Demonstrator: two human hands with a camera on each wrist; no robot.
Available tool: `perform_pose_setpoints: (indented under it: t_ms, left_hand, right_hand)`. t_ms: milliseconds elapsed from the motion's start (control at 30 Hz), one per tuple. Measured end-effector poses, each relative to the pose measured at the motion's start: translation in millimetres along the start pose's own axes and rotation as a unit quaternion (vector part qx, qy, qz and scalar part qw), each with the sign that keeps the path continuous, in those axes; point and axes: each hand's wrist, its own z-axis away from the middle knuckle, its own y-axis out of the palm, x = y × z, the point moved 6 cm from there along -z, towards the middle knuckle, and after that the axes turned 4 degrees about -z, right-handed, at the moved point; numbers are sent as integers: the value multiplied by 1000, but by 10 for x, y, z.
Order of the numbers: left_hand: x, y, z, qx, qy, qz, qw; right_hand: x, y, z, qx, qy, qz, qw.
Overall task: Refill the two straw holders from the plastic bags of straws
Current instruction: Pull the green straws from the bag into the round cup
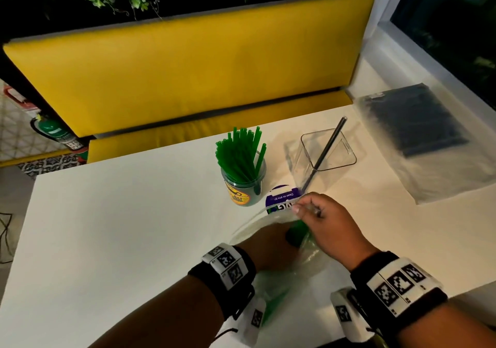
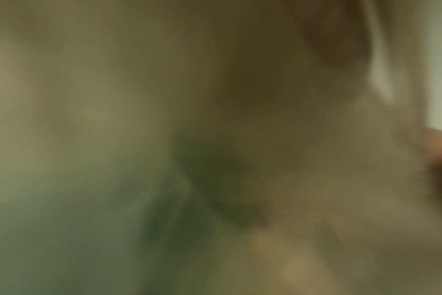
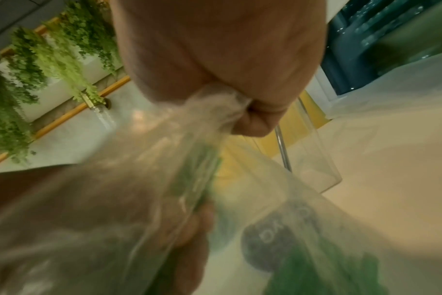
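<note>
A clear plastic bag [image 1: 308, 256] of green straws lies at the near table edge. My right hand [image 1: 308, 209] pinches its bunched mouth [image 3: 215, 113] and holds it up. My left hand [image 1: 268, 245] is inside the bag, its fingers [image 3: 197, 225] curled round a bundle of green straws [image 1: 296, 231]. The left wrist view is only a blur of plastic and green. Beyond the hands stands a round jar holder [image 1: 243, 186] full of green straws. To its right a clear square holder [image 1: 328, 154] contains one black straw [image 1: 326, 151].
A flat plastic bag of black straws [image 1: 418, 122] lies at the table's far right. A round purple and white label [image 1: 281, 197] sits between the jar and my right hand. A yellow bench [image 1: 188, 74] runs behind the white table [image 1: 120, 227].
</note>
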Motion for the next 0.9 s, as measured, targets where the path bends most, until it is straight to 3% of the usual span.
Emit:
perform_pose_setpoints:
  t_ms: [133, 200, 267, 333, 400, 467, 500, 633, 733, 800, 900]
  left_hand:
    - [22, -143, 196, -57, 29, 145, 987]
    - [-46, -300, 357, -103, 73, 241, 962]
    - [-184, -667, 599, -191, 128, 302, 925]
    - [-221, -1169, 864, -316, 154, 336, 874]
    - [-143, -1636, 1089, -432, 176, 392, 793]
    - [-3, -1927, 1150, -487, 209, 454, 716]
    - [58, -2014, 1125, -500, 215, 466, 698]
    - [257, -2122, 856, -525, 179, 500, 665]
    - [426, -2093, 611, -537, 145, 514, 653]
    - [504, -2062, 496, -549, 128, 497, 660]
    - [600, -1953, 352, -558, 77, 429, 706]
  right_hand:
    - [-84, -69, -28, -57, 12, 98, 993]
    - [-123, 8, -16, -35, 24, 139, 989]
    - [-99, 79, -30, -23, 37, 192, 980]
    - [10, 125, -71, -30, 15, 234, 972]
    - [151, 182, -122, -29, -36, 243, 969]
    - [285, 275, -188, 7, -75, 266, 961]
    - [351, 320, -235, 30, -77, 284, 955]
    - [530, 474, -471, 59, -100, 375, 920]
    - [544, 527, -588, 55, -118, 368, 921]
    - [532, 535, -613, 50, -119, 356, 925]
    - [549, 529, -617, 40, -116, 355, 927]
